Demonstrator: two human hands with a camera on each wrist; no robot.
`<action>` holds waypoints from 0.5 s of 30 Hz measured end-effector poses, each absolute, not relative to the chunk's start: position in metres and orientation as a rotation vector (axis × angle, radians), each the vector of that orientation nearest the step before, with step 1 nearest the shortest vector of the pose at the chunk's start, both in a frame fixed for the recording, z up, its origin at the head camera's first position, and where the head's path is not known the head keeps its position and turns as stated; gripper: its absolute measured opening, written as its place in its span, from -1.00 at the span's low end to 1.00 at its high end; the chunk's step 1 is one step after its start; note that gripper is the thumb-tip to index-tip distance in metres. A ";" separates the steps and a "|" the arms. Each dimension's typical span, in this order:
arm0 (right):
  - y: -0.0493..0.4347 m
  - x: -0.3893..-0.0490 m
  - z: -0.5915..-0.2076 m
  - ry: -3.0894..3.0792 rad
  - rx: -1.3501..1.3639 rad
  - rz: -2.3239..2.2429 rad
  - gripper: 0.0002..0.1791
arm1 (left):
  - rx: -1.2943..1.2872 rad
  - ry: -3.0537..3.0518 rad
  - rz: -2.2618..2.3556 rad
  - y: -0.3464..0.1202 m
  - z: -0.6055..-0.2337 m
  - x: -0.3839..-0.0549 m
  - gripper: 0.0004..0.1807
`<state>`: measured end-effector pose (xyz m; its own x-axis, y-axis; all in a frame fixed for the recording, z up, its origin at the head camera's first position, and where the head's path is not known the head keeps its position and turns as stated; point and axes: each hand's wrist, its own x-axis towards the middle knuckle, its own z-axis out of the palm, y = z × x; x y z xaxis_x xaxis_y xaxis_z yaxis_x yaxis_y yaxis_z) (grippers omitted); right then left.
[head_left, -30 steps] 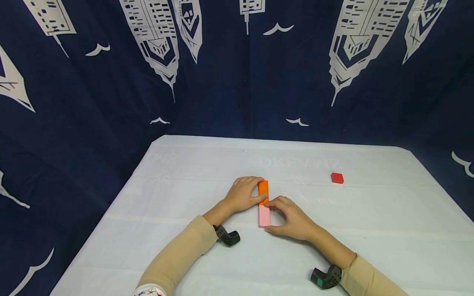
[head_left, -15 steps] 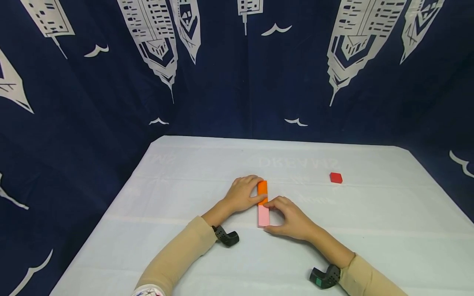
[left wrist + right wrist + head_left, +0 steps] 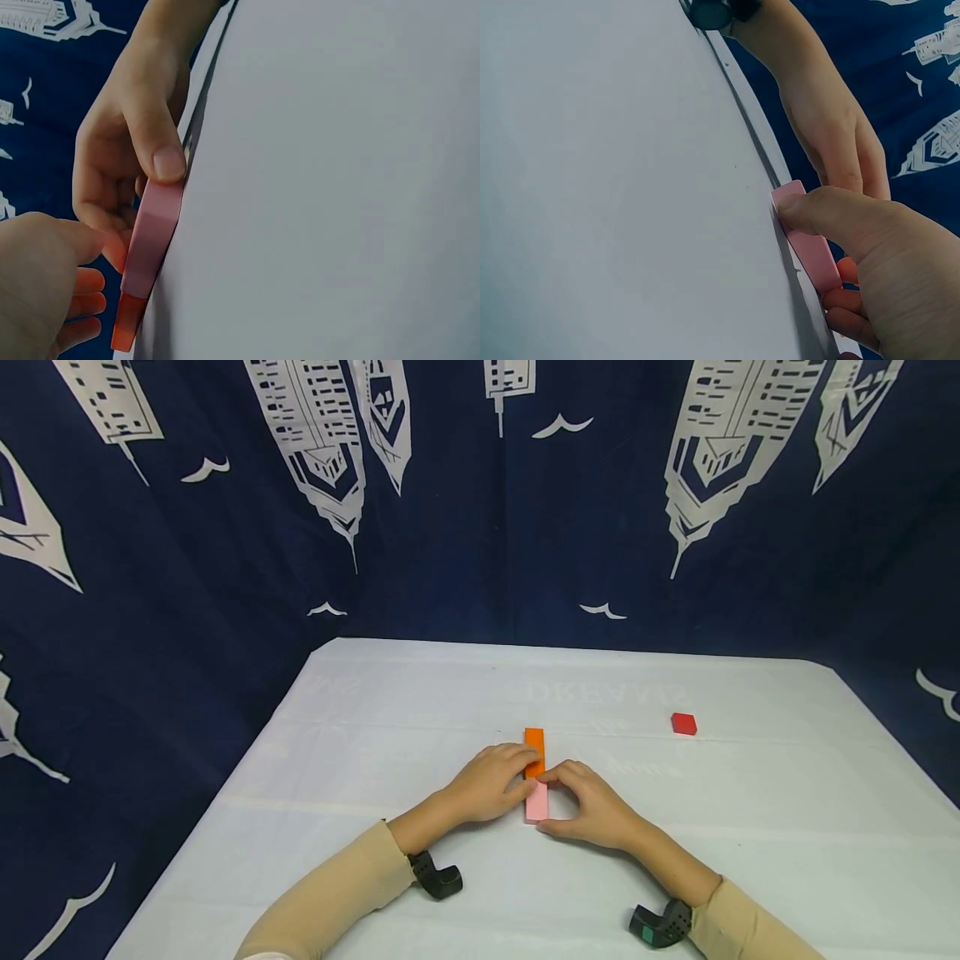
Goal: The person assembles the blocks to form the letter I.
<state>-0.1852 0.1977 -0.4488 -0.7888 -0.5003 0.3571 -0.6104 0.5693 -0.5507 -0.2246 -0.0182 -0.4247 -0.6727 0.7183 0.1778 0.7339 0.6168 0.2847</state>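
Note:
A pink block (image 3: 536,810) and an orange block (image 3: 534,740) lie end to end in a line on the white table, pink nearer the person. My right hand (image 3: 600,810) pinches the pink block lengthwise, thumb at its near end and index finger at the far end by the joint. In the right wrist view its thumb covers part of the pink block (image 3: 814,259). My left hand (image 3: 487,783) hovers at the left of the blocks, overlapping both in the head view. In the left wrist view a gap shows between its loosely bent fingers (image 3: 88,304) and the orange block (image 3: 129,322).
A small red block (image 3: 683,723) lies at the back right of the white table (image 3: 750,810). Behind the table hangs a dark blue cloth (image 3: 480,543) with white building prints. Black wrist cameras (image 3: 437,877) sit on both forearms.
My left hand has let go of the orange block's sides and drawn back toward the person. The right hand and the blocks have stayed in place.

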 end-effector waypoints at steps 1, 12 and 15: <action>0.198 -0.185 -0.449 -2.643 0.939 1.020 -0.41 | -1.255 -2.784 -0.523 -0.019 -0.425 -0.222 -0.51; 0.198 -0.186 -0.450 -2.647 0.939 1.009 -0.42 | -1.272 -2.740 -0.552 -0.022 -0.441 -0.214 -0.46; 0.198 -0.186 -0.450 -2.641 0.943 1.008 -0.42 | -1.275 -2.728 -0.574 -0.022 -0.441 -0.213 -0.47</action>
<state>-0.1860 0.1982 -0.4498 -0.7882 -0.5027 0.3550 -0.6115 0.5739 -0.5447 -0.2133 -0.0218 -0.4407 -0.6518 0.7247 0.2235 0.7533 0.5846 0.3012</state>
